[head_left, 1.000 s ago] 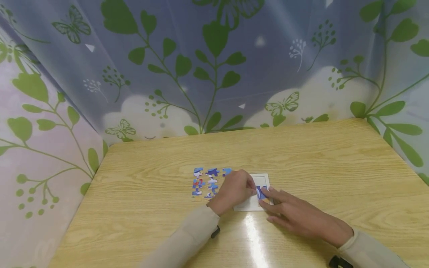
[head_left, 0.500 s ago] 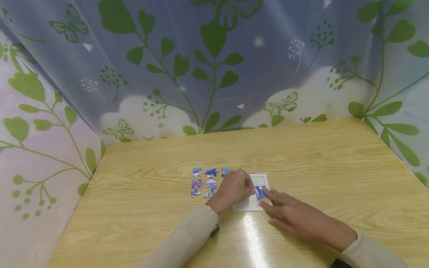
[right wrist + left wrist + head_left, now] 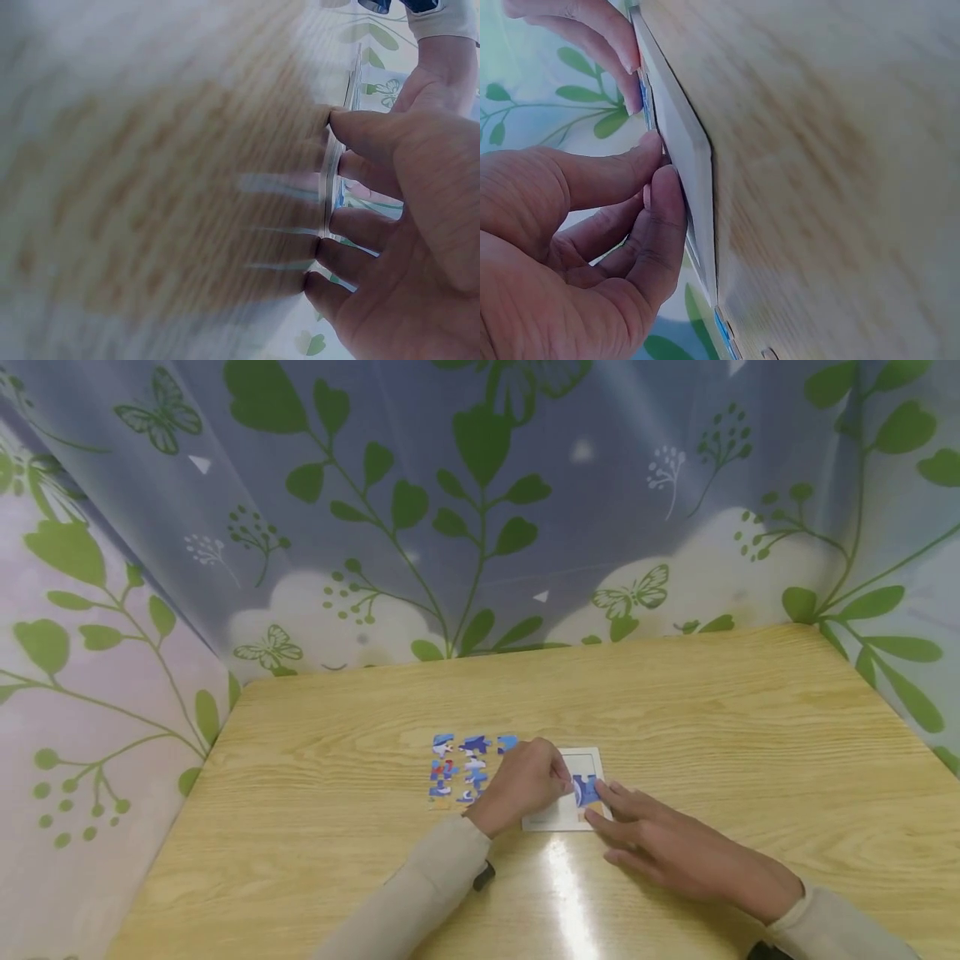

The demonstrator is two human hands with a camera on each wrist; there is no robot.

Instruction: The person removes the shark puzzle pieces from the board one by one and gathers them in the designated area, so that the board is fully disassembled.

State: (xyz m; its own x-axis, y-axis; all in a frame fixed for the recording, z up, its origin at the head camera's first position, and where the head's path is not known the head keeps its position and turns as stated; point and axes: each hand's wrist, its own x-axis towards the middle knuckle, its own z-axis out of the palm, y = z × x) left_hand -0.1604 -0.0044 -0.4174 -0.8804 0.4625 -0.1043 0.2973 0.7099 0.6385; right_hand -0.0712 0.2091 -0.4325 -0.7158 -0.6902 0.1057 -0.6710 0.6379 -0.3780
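Note:
A pale puzzle board [image 3: 547,814] lies on the table with joined blue puzzle pieces [image 3: 587,789] and an orange strip in its right part. My left hand [image 3: 525,781] reaches over the board's left side. Its thumb and index fingertips pinch at the left edge of the blue pieces, and the fingers mostly cover the piece between them. My right hand [image 3: 667,847] rests along the board's right edge, fingers fairly straight, fingertips touching the board and pieces. In the left wrist view the left fingertips are close to the board's face [image 3: 686,150].
Loose puzzle pieces [image 3: 474,746] lie in rows left of the board, partly hidden by the left hand and wrist. The wooden table [image 3: 337,827] extends around them. A patterned curtain [image 3: 412,568] hangs behind the table's far edge.
Both hands stay nearly in place at the board. The right hand has shifted slightly right, showing more of the blue pieces.

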